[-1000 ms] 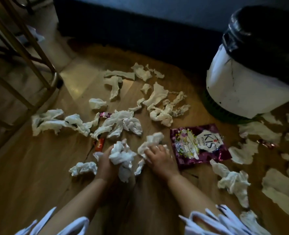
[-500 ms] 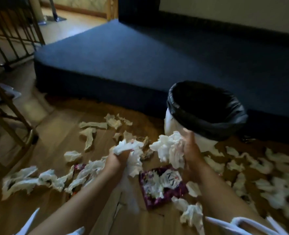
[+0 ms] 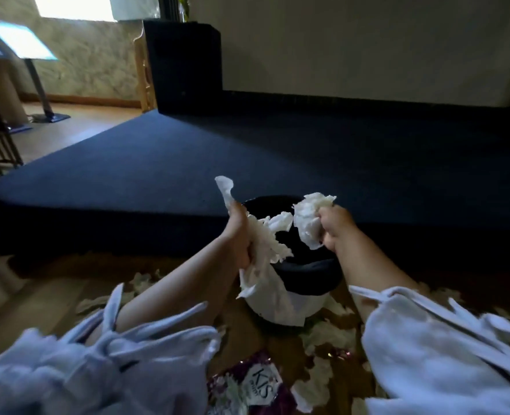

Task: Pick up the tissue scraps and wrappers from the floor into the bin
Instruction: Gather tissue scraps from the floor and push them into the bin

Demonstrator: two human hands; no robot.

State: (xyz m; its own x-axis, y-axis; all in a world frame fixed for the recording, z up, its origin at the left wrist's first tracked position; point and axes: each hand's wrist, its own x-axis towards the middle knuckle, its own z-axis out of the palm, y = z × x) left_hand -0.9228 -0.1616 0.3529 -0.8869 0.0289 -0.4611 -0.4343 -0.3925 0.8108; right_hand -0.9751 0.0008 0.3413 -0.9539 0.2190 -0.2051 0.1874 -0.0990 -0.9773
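**Held over the bin (image 3: 307, 277)**

Left hand (image 3: 238, 235) up on an outstretched arm, fingers clenched round a long tissue wad (image 3: 265, 245) trailing over the rim. Right hand (image 3: 336, 226) level with it above the opening, fist gripping a second wad (image 3: 306, 224). Wrapper (image 3: 259, 381) and scraps (image 3: 324, 335) on the floor below.
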